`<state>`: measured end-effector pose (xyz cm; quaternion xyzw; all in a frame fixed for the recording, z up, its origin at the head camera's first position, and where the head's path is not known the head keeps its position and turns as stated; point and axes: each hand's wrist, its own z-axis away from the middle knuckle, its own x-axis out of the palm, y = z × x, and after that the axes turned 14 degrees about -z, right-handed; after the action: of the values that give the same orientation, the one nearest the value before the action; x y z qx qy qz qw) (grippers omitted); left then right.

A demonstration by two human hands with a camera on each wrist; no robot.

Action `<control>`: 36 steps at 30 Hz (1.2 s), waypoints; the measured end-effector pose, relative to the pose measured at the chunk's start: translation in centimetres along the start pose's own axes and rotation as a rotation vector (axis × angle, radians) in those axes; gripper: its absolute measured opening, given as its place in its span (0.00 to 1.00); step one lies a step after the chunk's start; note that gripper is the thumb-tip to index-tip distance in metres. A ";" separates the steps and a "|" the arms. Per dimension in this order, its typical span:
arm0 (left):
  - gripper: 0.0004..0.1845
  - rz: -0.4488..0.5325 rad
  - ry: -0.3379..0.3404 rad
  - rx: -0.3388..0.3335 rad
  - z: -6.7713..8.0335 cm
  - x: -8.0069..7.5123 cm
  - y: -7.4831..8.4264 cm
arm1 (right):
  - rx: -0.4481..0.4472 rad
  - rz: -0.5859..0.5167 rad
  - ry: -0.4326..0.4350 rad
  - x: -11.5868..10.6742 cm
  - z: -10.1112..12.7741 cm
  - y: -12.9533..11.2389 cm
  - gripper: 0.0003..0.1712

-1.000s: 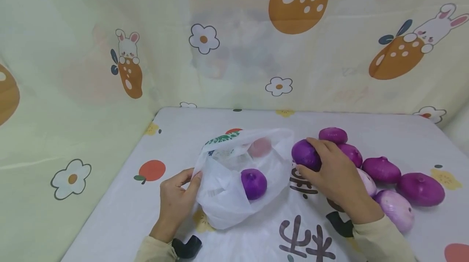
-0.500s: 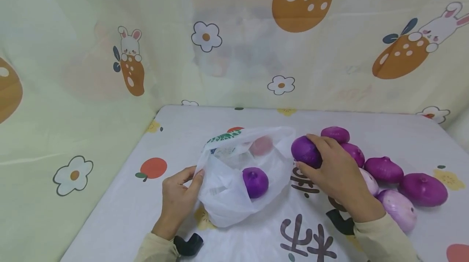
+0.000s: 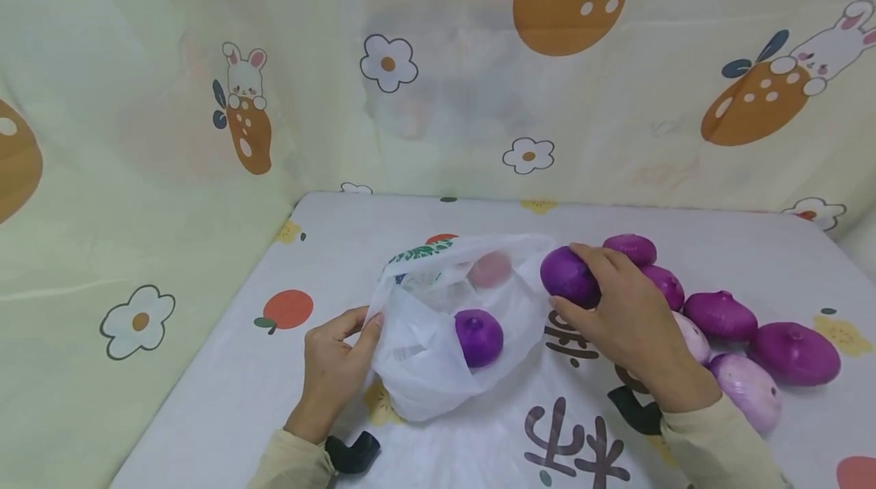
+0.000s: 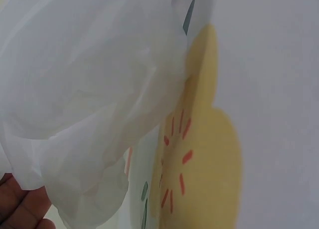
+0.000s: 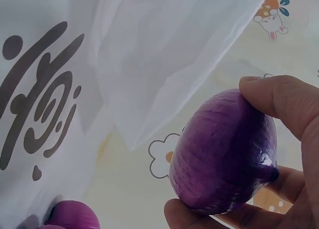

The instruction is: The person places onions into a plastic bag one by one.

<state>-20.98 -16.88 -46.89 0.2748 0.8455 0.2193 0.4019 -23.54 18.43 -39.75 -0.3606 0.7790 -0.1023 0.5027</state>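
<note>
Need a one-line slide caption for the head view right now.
Right hand grips a purple onion beside the white plastic bag, whose edge the left hand pinches.

Soft, even light fills the scene, bright without hard glare. Shadows are faint: a pale one lies under the plastic bag [image 3: 438,337] on the surface [image 3: 684,246]. The head view is sharp in the middle and bends at its edges, curving the curtain [image 3: 137,93]. The left wrist view is close and blurred throughout. The right wrist view shows the onion [image 5: 224,151] fairly clearly, with a dull sheen on its skin.
</note>
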 end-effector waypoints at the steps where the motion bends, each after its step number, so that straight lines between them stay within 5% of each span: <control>1: 0.05 0.000 0.001 0.000 0.0 0.0 0.0 | 0.000 0.000 -0.001 0.0 -0.1 -0.1 0.42; 25: 0.05 -0.001 0.010 0.016 0.0 0.0 -0.1 | -0.093 -0.063 0.017 0.7 -0.9 -1.2 0.41; 36: 0.05 -0.005 0.005 0.023 0.0 0.0 -0.1 | -0.066 -0.071 -0.056 1.4 -1.4 -1.9 0.41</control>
<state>-20.99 -16.97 -47.02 0.2765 0.8497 0.2093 0.3972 -24.16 15.87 -39.05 -0.4071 0.7542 -0.0839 0.5083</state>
